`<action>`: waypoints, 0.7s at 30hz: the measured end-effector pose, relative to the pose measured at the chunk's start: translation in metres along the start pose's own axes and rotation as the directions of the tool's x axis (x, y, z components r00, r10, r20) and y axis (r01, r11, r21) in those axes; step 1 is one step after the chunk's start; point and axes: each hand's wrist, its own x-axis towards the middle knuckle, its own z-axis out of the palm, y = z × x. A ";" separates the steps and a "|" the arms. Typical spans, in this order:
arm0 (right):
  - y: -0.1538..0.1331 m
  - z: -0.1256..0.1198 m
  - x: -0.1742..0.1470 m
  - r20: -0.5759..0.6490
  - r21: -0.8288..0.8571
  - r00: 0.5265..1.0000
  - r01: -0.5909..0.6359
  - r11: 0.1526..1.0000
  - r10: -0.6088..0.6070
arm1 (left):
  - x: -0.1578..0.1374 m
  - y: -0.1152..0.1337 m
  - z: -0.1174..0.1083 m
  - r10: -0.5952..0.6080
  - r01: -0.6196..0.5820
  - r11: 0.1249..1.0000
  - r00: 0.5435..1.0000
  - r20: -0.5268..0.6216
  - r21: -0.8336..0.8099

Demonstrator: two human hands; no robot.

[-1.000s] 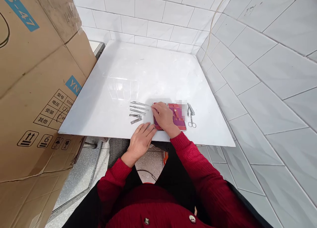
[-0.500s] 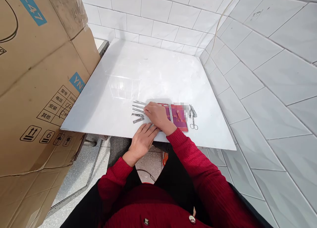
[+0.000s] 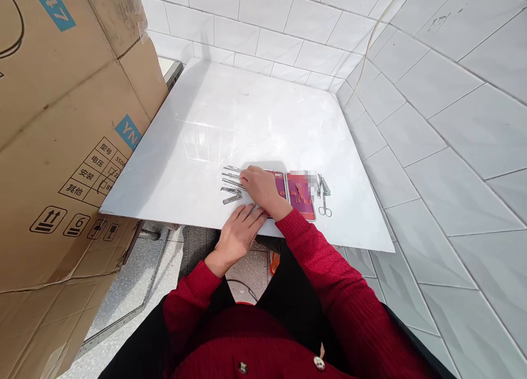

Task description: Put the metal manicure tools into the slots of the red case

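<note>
So the case (image 3: 305,208) is open, metal tools (image 3: 231,200) out left of it, scissors (image 3: 325,210) right, left hand (image 3: 237,236) laid flat at its near corner, right hand (image 3: 262,188) over its left side, can't tell if gripping.

Tabletop (image 3: 255,121): white, smooth, v. glossy, w/ window-like reflections. Slim tools (image 3: 230,175), nail clipper (image 3: 231,200) & scissors (image 3: 325,210): bare metal, shiny. Manicure case (image 3: 302,209): red/purple lining, smooth, leather-like; pale edging looks like metal, can't confirm. Wall tiles (image 3: 234,36): glazed ceramic look, semi-gloss. Carton (image 3: 82,99): matt brown corrugated cardbd, creased, some shiny clear tape. Sleeve (image 3: 333,269): red cloth, crinkled, matt. Button (image 3: 319,363): glossy, prob. plastic. Cable (image 3: 368,44): smooth, plastic-looking. Floor (image 3: 249,269): speckled, stone-like.
</note>
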 end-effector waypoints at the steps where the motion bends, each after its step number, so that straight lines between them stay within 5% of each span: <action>1: 0.000 0.000 -0.001 0.001 0.001 1.000 -0.003 1.000 0.003 | 0.000 0.000 0.000 -0.001 0.001 1.000 1.000 0.004 -0.004; 21: -0.007 -0.003 -0.006 0.006 0.062 0.998 0.059 0.996 -0.059 | -0.003 -0.001 0.004 -0.021 0.022 0.998 1.000 0.004 -0.063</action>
